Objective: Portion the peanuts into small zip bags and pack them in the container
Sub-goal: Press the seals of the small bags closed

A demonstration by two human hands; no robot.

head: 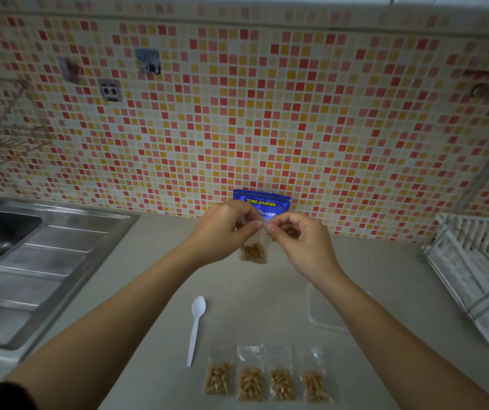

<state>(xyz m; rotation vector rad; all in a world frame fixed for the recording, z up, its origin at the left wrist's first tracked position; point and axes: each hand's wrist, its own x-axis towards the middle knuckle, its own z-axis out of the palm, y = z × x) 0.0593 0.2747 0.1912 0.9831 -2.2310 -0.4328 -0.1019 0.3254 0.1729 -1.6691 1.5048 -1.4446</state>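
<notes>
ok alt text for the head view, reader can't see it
A left hand and a right hand pinch the top of a small zip bag of peanuts above a kitchen counter, in front of a blue peanut packet. Nearer the camera lie four filled bags in a row, a white spoon and a clear container.

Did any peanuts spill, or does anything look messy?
Nothing stands out. No loose peanuts show on the grey counter. Four small clear zip bags of peanuts lie in a row beside the white plastic spoon; left hand and right hand pinch a fifth bag.
</notes>
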